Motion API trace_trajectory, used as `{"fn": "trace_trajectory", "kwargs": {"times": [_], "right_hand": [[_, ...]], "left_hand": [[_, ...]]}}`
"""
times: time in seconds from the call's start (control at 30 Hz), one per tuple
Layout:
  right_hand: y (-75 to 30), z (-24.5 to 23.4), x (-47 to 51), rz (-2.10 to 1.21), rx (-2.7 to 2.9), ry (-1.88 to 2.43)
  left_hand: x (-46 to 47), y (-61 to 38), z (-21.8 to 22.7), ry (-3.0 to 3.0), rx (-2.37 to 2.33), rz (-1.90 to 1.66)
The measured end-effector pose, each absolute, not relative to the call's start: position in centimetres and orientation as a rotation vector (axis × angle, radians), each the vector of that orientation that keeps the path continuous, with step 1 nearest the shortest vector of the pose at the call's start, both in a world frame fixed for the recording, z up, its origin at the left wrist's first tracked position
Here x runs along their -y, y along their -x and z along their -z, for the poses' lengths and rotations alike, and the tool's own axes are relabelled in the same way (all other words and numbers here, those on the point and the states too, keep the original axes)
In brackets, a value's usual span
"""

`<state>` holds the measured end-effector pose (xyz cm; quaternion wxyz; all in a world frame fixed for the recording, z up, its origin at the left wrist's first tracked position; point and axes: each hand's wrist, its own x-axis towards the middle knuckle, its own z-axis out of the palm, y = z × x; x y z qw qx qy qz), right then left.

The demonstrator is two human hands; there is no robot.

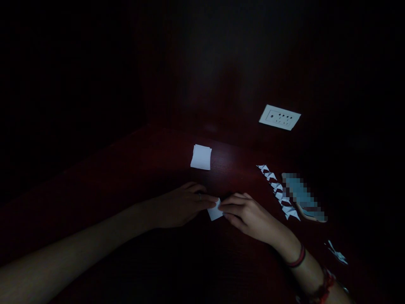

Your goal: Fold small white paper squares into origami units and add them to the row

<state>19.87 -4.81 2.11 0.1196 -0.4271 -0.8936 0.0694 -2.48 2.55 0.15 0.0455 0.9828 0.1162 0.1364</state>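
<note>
From a distance, I have a paper (215, 213) between left hand (182, 207) and right hand (249, 215) on the table (126, 162).
The left fingers (209, 197) touch its upper left side, pinching or not I cannot tell; the right fingers (232, 207) pinch its right edge. A stack (201, 157) lies beyond; folded papers (279, 195) line the right.

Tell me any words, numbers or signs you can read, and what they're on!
None can be read.
The little paper and the paper stack show no visible writing.
The wall socket shows holes, no readable letters.
The long pixelated thing is too blurred to read.
</note>
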Motion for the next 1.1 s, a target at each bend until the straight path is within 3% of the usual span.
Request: {"fn": "trace_trajectory", "kwargs": {"times": [0.5, 1.1], "right_hand": [[-19.7, -1.2, 4.0, -0.053, 2.564, 1.333], [-19.8, -1.1, 4.0, -0.171, 2.525, 1.308]], "left_hand": [[-1.7, 2.5, -0.6, -3.003, -0.373, -0.383], [-1.4, 2.6, -0.2, -3.065, -0.431, -0.346]]}}
